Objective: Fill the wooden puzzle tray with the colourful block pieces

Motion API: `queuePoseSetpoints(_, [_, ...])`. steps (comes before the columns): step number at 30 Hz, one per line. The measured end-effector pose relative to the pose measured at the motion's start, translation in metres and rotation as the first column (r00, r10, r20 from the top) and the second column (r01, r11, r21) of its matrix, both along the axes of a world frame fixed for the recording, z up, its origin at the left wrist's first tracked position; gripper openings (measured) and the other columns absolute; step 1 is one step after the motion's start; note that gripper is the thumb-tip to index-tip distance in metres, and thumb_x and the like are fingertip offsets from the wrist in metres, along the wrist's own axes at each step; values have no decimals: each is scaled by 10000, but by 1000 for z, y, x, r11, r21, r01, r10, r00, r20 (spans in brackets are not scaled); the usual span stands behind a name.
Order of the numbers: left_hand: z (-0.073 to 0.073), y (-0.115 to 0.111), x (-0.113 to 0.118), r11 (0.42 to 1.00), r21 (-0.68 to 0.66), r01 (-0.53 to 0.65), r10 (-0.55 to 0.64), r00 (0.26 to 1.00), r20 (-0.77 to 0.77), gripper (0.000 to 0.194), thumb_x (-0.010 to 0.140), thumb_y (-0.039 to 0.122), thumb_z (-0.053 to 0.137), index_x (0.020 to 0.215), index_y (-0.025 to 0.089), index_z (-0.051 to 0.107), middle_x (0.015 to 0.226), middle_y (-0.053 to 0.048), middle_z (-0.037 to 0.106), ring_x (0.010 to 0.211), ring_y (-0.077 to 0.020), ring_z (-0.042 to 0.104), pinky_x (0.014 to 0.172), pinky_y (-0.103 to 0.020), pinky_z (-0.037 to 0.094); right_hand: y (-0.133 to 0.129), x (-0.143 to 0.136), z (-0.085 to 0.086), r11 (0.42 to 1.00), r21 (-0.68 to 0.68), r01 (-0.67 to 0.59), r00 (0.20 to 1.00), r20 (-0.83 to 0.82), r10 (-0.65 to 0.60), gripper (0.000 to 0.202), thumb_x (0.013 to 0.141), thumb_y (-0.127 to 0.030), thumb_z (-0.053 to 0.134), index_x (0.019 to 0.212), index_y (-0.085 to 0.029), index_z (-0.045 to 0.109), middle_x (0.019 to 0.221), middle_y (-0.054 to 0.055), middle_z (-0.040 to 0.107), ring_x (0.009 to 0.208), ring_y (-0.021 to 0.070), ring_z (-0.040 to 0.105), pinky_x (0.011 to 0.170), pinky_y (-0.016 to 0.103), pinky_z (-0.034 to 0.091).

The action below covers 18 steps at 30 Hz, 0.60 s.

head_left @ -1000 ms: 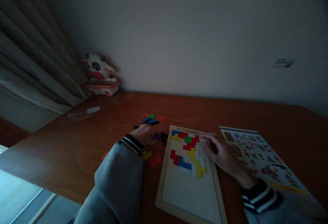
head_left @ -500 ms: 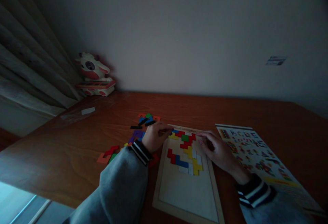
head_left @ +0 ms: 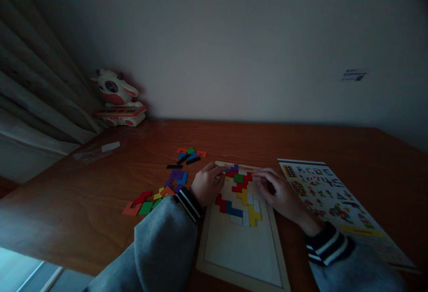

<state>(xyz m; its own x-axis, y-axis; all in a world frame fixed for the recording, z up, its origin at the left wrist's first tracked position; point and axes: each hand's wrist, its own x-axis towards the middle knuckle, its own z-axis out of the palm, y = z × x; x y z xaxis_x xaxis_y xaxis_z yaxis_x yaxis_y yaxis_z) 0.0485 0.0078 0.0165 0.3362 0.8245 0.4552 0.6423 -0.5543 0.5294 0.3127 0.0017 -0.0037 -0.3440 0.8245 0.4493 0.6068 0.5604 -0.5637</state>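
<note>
A wooden puzzle board [head_left: 240, 256] lies before me, its upper half partly covered by red, yellow, blue, white and green block-shaped pieces. My left hand [head_left: 207, 184] reaches over the board's upper left corner. Its fingertips are pinched at a purple puzzle piece [head_left: 235, 167] by the top rim; the exact grip is small and dim. On the other side, my right hand [head_left: 279, 194] rests over the right rim, thumb and fingers apart. Its fingertips come close to a red piece [head_left: 249, 177] at the upper right. A green piece [head_left: 238, 178] lies between the hands.
Loose coloured pieces [head_left: 145, 208] lie left of the board, with black strips [head_left: 174, 166] farther back. A printed pattern sheet [head_left: 334, 194] lies to the right. A cow-shaped toy keyboard [head_left: 120, 111] stands at the back left, near a curtain [head_left: 36, 82]. The wall borders the table.
A purple piece now shows at the board's top edge by my left fingertips. My left hand has turned and shifted slightly down; my right hand stays nearly in place. The view has shifted slightly.
</note>
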Motion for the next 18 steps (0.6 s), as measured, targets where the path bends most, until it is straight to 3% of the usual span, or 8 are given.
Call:
queuePoseSetpoints(3, [-2,3,-1,993,92,79,-72,994,-83,250,933,190,528,1127,200,686,1098,-84,689,1001,-223,644,905,-380,537,0,0,-1,1000,-1,-5,1000,-4,5,225,961,-323,491,1136,-266,621,1123,72,653,1082,250,612,924,425,511])
queuePoseSetpoints(6, [0,12,3,988,87,129,-115,982,-151,255,958,205,510,1164,191,660,1165,-81,696,1057,-234,640,953,-413,517,1,0,-1,1000,-6,-7,1000,-5,7,225,960,-320,493,1136,-260,618,1118,74,654,1078,251,612,923,430,511])
queuePoseSetpoints(11, [12,41,18,985,0,174,-162,918,-362,227,950,208,512,1085,182,693,1055,-91,735,1001,-243,683,897,-377,543,0,-1,1,1000,-5,-3,1000,-3,3,204,967,-321,491,1116,-255,615,1120,76,648,1073,245,611,926,430,507])
queuePoseSetpoints(18, [14,65,29,969,-67,238,-242,859,-450,229,864,172,566,989,253,739,991,-30,757,928,-202,709,848,-293,545,-1,-2,2,1000,-13,0,1000,-19,0,208,972,-310,494,1138,-247,601,1113,76,639,1062,232,605,920,410,504])
